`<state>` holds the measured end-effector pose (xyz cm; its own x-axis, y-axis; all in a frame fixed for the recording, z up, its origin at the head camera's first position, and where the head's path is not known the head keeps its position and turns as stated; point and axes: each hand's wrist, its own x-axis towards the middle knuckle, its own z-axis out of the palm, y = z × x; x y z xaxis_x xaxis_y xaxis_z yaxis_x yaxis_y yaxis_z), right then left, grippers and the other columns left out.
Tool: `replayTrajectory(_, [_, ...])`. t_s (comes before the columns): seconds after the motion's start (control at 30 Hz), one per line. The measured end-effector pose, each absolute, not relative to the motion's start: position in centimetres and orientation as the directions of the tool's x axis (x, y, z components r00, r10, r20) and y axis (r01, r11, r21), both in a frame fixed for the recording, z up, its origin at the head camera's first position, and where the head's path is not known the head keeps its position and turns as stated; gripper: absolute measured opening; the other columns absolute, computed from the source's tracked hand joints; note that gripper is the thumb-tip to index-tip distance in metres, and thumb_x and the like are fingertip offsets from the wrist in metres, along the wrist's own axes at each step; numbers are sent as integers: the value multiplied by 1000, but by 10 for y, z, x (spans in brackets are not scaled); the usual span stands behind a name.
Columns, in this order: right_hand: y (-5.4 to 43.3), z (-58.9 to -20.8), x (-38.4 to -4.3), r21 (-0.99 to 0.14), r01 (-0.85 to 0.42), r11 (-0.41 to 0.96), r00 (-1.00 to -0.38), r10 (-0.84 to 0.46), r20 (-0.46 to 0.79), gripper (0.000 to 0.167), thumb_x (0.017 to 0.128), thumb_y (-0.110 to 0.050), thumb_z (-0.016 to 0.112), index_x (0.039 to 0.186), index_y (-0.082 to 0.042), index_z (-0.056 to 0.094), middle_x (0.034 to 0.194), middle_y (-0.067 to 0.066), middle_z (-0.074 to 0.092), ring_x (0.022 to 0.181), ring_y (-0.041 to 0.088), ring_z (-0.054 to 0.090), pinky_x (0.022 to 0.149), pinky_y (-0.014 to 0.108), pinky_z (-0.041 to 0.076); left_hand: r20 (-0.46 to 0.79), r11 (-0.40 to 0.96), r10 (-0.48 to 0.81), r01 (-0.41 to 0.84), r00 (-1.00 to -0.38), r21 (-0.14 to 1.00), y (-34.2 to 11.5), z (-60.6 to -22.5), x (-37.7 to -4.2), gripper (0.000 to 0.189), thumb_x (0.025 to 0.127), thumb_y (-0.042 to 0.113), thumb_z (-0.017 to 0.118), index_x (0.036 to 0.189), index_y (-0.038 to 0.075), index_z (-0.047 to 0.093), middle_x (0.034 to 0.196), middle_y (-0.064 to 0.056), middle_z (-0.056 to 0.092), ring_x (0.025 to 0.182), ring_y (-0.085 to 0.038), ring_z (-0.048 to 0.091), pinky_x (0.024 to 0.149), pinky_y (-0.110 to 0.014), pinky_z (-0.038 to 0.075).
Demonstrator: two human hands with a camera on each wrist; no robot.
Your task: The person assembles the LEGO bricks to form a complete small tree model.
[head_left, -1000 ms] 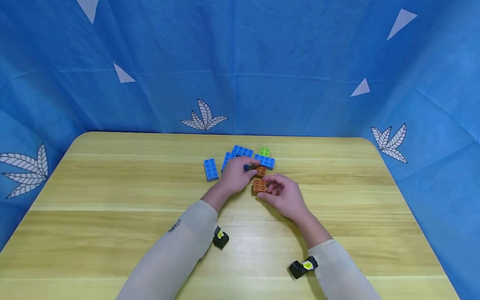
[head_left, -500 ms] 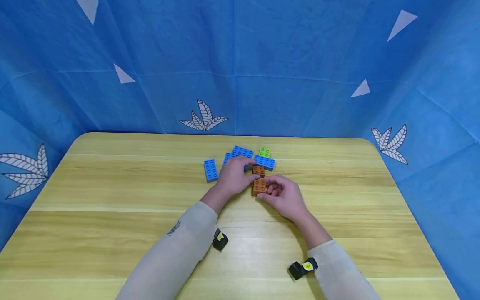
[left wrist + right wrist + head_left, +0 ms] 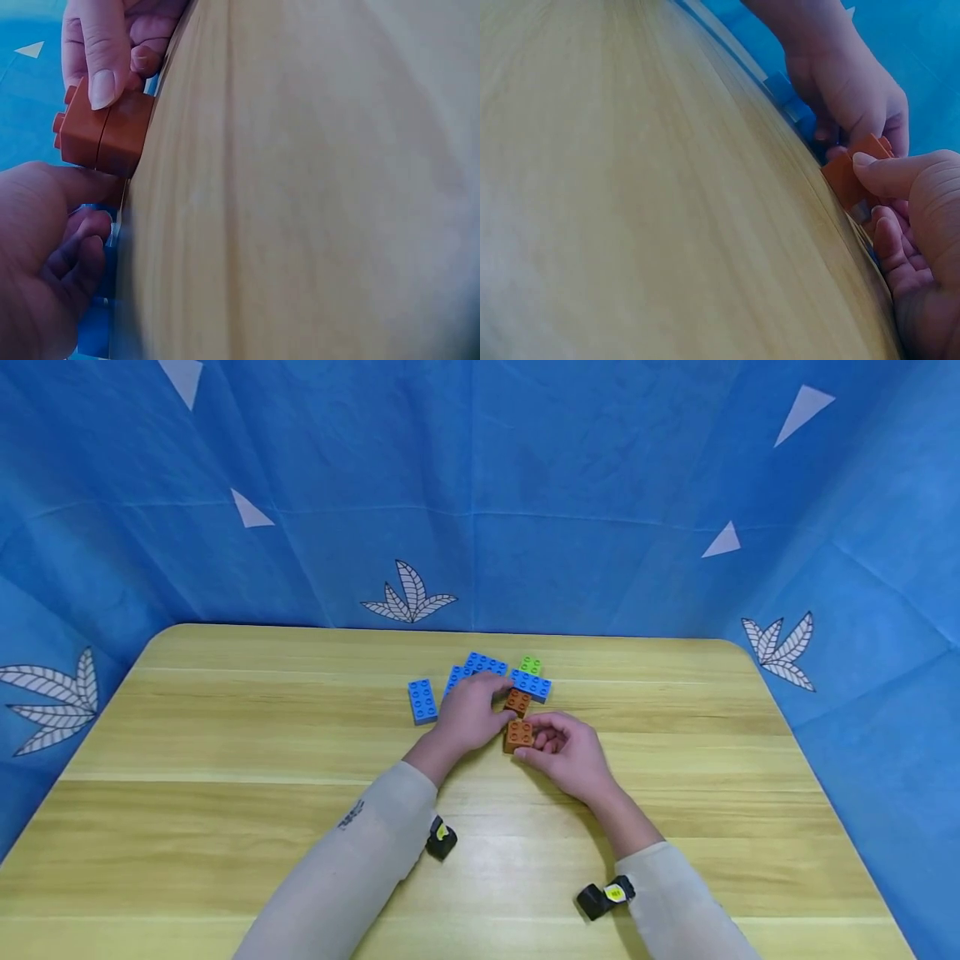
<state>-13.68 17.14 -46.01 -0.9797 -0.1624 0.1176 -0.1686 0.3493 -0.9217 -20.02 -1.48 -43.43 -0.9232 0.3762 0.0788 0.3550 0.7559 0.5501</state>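
The right hand [image 3: 572, 756] grips the near orange block [image 3: 519, 735] on the tabletop [image 3: 262, 827], its fingers at the right side. The left hand [image 3: 471, 712] bends its fingers beside the far orange brick [image 3: 517, 701], though whether they grip it I cannot tell; a blue brick [image 3: 531, 685] and a green one [image 3: 530, 665] lie just beyond.

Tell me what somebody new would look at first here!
Probably the big blue cloth behind the table, with white leaves on it. Next, perhaps, the orange stack near the table's middle, gripped by the right hand, with the left hand beside it. A bright green block sits near the far edge.
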Motion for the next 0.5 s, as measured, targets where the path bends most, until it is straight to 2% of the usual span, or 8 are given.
replayTrajectory(0.23, [171,-459,-137,-914,-167,369,-980,-161,114,38,78,-4,86,112,-2,70,85,7,64,72,22,58,62,25,50,62,757,403,371,-913,538,-13,-436,-202,36,91,26,77,124,14,70,129,-3,63,126,-23,53,104,-41,41])
replayTrajectory(0.5, [173,-460,-137,-914,-164,371,-980,-170,106,37,79,-5,85,113,-3,70,85,7,64,73,23,59,62,26,50,79,674,291,263,-953,690,-18,-437,-200,37,87,26,81,119,10,71,122,-5,67,118,-24,58,99,-37,45])
